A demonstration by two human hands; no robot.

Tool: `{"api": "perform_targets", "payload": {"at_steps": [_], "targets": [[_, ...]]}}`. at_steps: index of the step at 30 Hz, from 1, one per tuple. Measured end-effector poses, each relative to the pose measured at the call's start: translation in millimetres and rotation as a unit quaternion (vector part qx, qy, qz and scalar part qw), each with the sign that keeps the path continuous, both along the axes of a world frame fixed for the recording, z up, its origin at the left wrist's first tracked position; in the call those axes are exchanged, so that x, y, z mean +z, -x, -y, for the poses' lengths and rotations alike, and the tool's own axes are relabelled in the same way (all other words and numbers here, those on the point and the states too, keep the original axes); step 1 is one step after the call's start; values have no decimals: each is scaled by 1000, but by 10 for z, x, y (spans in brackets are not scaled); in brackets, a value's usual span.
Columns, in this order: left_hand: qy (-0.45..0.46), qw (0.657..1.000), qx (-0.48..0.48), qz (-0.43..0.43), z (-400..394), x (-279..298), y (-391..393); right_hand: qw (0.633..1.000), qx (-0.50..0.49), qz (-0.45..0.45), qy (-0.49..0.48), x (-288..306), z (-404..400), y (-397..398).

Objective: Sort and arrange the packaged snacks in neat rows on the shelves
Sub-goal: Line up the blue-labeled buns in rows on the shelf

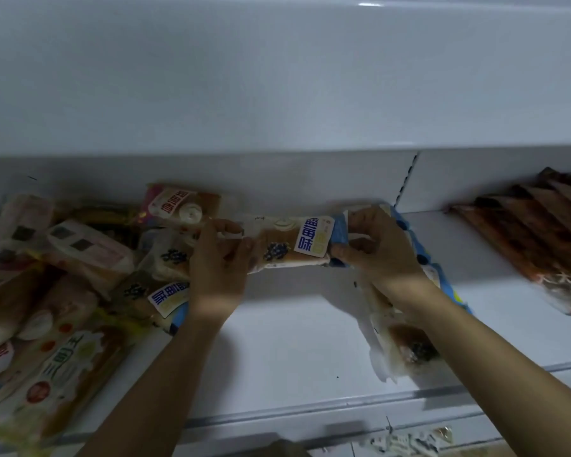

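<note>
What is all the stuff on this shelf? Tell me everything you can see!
held bread packet: one, clear with a blue end and a white label, above the middle of the shelf, held at both ends.
jumbled snack packets: many, too blurred to count, pink, cream and yellow, piled at the left.
blue-edged packets: a few, clear and blue, lying under the right arm.
brown packets: a row of several, dark brown, on the right section.
shelf: one, white, with a white back panel.
left hand: one, grips the packet's left end.
right hand: one, pinches the packet's blue right end.
</note>
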State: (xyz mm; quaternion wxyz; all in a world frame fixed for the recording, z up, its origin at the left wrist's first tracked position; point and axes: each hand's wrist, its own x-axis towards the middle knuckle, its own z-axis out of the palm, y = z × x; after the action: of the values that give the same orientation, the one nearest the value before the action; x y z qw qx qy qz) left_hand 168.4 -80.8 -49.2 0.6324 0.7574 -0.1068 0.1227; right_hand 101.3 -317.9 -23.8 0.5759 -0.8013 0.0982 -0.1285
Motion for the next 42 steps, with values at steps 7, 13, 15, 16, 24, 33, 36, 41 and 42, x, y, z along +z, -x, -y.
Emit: {"api": "perform_targets", "payload": {"at_steps": [7,13,15,16,24,33,36,41,42], "targets": [[-202,968,45,142,-58,-8,57,999,-2,-5,32,60,13,21],[-248,962,17,112,36,100,-118,985,45,-50,157,59,85,-288],[-280,958,-16,58,159,121,-307,976,58,-49,203,47,130,-538],[-320,947,-36,0,232,124,-413,970,58,-52,231,48,133,-653],[-489,869,-57,-36,572,-6,-525,924,71,-98,363,-83,-26,-948],[-478,873,-93,-39,567,-314,-650,896,105,-72,425,-123,-24,-805],[-481,874,-76,-14,542,-111,-406,875,114,-80,463,-75,-63,-672],[-319,937,-25,142,-87,200,146,917,124,-34,378,30,-364,-163],[-299,943,9,146,-289,213,220,934,134,-30,329,34,-500,-43]]}}
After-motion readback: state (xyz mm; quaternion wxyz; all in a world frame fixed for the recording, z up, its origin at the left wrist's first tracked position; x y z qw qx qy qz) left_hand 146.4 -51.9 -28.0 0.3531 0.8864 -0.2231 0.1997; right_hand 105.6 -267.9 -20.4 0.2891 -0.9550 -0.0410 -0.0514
